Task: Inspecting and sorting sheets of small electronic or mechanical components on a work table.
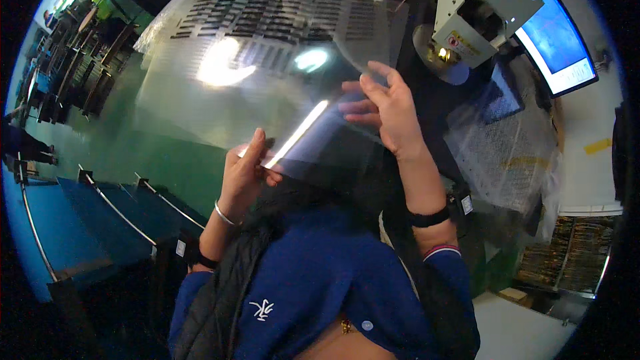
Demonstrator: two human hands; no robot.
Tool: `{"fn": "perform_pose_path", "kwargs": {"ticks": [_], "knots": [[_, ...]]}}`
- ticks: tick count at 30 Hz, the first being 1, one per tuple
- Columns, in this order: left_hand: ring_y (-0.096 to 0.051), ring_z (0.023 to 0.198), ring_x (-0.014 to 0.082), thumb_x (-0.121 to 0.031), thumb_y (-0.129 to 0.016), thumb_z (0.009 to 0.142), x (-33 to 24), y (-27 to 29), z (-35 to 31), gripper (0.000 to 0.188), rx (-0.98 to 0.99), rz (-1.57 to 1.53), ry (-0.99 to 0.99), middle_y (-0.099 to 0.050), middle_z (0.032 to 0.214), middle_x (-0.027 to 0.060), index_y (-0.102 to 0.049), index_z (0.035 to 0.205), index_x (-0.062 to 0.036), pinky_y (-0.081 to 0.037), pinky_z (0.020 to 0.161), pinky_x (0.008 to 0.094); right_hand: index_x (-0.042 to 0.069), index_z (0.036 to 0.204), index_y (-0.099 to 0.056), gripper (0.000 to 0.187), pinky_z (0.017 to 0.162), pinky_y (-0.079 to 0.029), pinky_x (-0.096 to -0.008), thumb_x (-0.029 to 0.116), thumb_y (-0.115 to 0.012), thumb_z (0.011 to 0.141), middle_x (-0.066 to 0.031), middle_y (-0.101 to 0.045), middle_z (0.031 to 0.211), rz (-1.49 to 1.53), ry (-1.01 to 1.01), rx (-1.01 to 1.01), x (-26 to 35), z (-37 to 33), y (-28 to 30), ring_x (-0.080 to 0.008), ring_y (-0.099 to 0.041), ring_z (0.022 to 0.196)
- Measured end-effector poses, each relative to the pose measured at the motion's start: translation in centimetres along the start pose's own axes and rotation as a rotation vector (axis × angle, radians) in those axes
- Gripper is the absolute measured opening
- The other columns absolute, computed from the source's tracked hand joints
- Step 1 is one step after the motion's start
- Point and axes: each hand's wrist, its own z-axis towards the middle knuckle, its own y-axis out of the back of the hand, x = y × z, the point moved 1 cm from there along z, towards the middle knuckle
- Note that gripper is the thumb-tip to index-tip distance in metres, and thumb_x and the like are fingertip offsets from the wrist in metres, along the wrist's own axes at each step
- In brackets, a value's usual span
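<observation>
A large clear plastic sheet [200, 110] spreads in front of me, with bright glare patches and a bent, shining near edge. My left hand [245, 170] pinches its near left corner, thumb on top and fingertips curled below. At the right edge, my right hand [390, 107] has the sheet between thumb and fingers; some fingertips look hazy through the plastic. Rows of short dark strips [267, 10] show beneath or through the far part of the sheet. Whether they are fixed to it I cannot tell.
A white machine [470, 17] with a round metal part stands at the far right, beside a lit monitor [557, 33]. Bubble wrap [503, 150] lies right of my right arm. Blue surfaces with metal rails [113, 207] are at the left, above a green floor [177, 173].
</observation>
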Motion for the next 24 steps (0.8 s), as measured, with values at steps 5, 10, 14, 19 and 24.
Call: {"fn": "perform_pose_path", "kwargs": {"ticks": [5, 10, 14, 19, 24], "knots": [[-0.056, 0.043, 0.0152, -0.040, -0.054, 0.089, 1.0, -0.5, -0.3, 0.040, -0.111, 0.093, 0.020, -0.058, 0.057, 0.0093, -0.056, 0.084, 0.0001, -0.042, 0.038, 0.0241, -0.006, 0.125, -0.031, 0.054, 0.077, -0.049, -0.0279, 0.019, -0.059, 0.088, -0.0175, -0.064, 0.097, 0.018, -0.101, 0.045, -1.3, -1.6, 1.0, -0.0192, -0.063, 0.086], [-0.061, 0.050, 0.0198, -0.042, -0.056, 0.087, 2.6, 1.8, -0.9, 0.050, -0.098, 0.110, 0.091, -0.061, 0.063, 0.0154, -0.059, 0.078, 0.0076, -0.048, 0.044, 0.0261, -0.005, 0.095, -0.055, 0.029, 0.055, -0.056, -0.0353, 0.023, -0.054, 0.091, -0.0175, -0.065, 0.082, -0.123, -0.494, 0.120, -4.2, -7.3, 2.1, -0.0241, -0.066, 0.065], [-0.062, 0.053, 0.0194, -0.044, -0.054, 0.088, 3.2, 2.4, -1.5, 0.057, -0.056, 0.118, 0.116, -0.062, 0.064, 0.0175, -0.060, 0.078, 0.0117, -0.050, 0.048, 0.0260, -0.004, 0.080, -0.059, 0.037, 0.046, -0.051, -0.0280, 0.031, -0.057, 0.089, -0.0145, -0.063, 0.067, -0.272, -0.535, 0.066, -6.5, -9.6, 2.4, -0.0185, -0.062, 0.052], [-0.063, 0.056, 0.0175, -0.044, -0.053, 0.089, 3.0, 2.1, -1.4, 0.055, -0.038, 0.179, 0.050, -0.064, 0.066, 0.0161, -0.061, 0.077, 0.0101, -0.051, 0.049, 0.0252, -0.003, 0.063, -0.060, 0.046, 0.039, -0.044, -0.0228, 0.035, -0.059, 0.087, -0.0094, -0.058, 0.053, -0.485, -0.495, -0.026, -4.8, -10.2, 1.8, -0.0126, -0.056, 0.044], [-0.063, 0.055, 0.0170, -0.043, -0.055, 0.088, 2.7, 2.2, -1.6, 0.054, -0.050, 0.160, 0.005, -0.064, 0.065, 0.0156, -0.061, 0.076, 0.0093, -0.051, 0.048, 0.0246, -0.004, 0.067, -0.062, 0.044, 0.044, -0.046, -0.0230, 0.034, -0.055, 0.089, -0.0095, -0.060, 0.058, -0.475, -0.606, 0.303, -4.9, -11.1, 1.4, -0.0129, -0.058, 0.049]]}}
